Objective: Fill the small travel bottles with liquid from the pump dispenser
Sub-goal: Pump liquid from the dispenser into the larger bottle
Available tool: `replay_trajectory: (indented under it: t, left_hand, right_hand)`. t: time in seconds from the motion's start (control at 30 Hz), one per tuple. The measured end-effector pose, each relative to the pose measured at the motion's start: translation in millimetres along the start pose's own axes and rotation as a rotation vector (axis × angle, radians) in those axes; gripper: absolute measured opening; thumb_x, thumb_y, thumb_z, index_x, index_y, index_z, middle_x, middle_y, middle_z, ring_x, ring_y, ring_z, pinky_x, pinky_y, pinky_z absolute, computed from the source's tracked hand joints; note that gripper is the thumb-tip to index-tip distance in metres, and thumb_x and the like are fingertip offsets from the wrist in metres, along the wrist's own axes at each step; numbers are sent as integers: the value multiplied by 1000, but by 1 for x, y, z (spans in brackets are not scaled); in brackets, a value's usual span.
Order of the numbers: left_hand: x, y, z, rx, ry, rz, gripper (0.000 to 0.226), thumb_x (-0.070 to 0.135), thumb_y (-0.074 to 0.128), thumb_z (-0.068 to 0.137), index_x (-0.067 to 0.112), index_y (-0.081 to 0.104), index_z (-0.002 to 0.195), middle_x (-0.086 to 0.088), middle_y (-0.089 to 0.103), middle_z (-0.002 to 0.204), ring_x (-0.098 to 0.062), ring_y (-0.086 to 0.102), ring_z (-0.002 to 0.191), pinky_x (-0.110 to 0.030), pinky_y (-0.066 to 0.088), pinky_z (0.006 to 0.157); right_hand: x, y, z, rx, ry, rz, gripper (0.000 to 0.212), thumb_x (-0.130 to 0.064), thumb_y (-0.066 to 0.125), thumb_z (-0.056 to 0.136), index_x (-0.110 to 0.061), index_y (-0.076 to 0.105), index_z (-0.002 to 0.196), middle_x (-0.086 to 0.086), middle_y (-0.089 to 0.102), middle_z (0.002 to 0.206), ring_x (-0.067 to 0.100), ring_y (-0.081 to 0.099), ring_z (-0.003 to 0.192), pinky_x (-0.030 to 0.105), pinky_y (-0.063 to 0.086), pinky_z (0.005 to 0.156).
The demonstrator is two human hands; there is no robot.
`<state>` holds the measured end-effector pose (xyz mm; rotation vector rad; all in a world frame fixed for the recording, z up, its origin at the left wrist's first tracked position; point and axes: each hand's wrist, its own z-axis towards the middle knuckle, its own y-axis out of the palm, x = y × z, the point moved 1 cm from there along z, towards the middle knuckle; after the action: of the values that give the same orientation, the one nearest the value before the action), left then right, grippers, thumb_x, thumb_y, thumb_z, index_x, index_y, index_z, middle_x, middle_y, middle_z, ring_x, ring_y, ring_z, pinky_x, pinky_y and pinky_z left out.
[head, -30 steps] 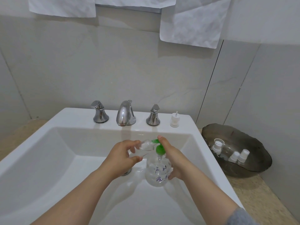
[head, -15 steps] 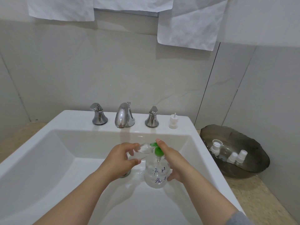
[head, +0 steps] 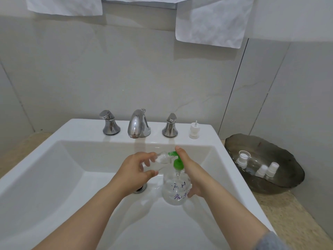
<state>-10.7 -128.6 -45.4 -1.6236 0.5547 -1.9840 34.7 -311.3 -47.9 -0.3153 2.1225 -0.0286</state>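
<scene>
Over the sink (head: 72,134): the left hand (head: 134,168) pinches a small travel bottle (head: 163,157), tilted, with its mouth at the green nozzle (head: 172,153) of the pump dispenser (head: 177,190).
Right hand (head: 191,175): curled round the dispenser body, index finger lying on the pump head (head: 178,163).
Risk: if the mouth slips off the nozzle during a press, liquid may run into the sink; both clear bottles look slippery.
Change: almost nothing against half a second ago; both hands keep the same grip and place.

3 bottles (head: 262,170) in bowl (head: 288,159) right of sink (head: 75,134).
</scene>
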Motion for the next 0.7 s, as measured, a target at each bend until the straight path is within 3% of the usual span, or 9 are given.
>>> replay_trajectory:
  t: [0.2, 0.3, 0.37, 0.5, 0.7]
  left_hand:
    - [-1, 2, -1, -5, -16, 24, 37, 22, 75, 77, 32, 63, 111, 4, 57, 95, -11, 49, 71, -23, 43, 72]
    - [-2, 3, -2, -22, -39, 45, 44, 22, 75, 78, 31, 60, 118, 5, 57, 96, -11, 51, 74, -22, 43, 75]
    - [-3, 4, -2, -29, -37, 47, 41, 21, 75, 78, 30, 62, 115, 5, 57, 96, -14, 51, 74, -22, 44, 75]
    - [-3, 5, -3, -28, -34, 52, 29, 22, 75, 77, 27, 64, 103, 4, 56, 93, -10, 47, 68, -20, 42, 69]
    - [-4, 4, -2, -21, -38, 29, 33, 21, 76, 76, 31, 65, 106, 4, 57, 94, -11, 47, 68, -20, 43, 69]
  right_hand:
    - [-4, 1, -6, 35, -28, -11, 68, -68, 45, 86, -23, 45, 137, 3, 43, 131, 39, 35, 134, 65, 32, 102]
    - [-5, 0, -9, 61, -37, -33, 59, -62, 44, 91, -20, 48, 131, 6, 43, 123, 38, 41, 121, 63, 37, 100]
    - [-5, 0, -11, 68, -51, -41, 52, -60, 43, 93, -19, 50, 125, 6, 45, 119, 36, 41, 111, 63, 38, 99]
    - [-4, 1, -12, 70, -64, -36, 54, -60, 44, 93, -19, 49, 127, 4, 44, 118, 33, 39, 109, 63, 37, 99]
    - [-1, 0, -8, 74, -76, -33, 46, -62, 42, 92, -22, 48, 113, 4, 46, 115, 29, 39, 102, 57, 38, 95]
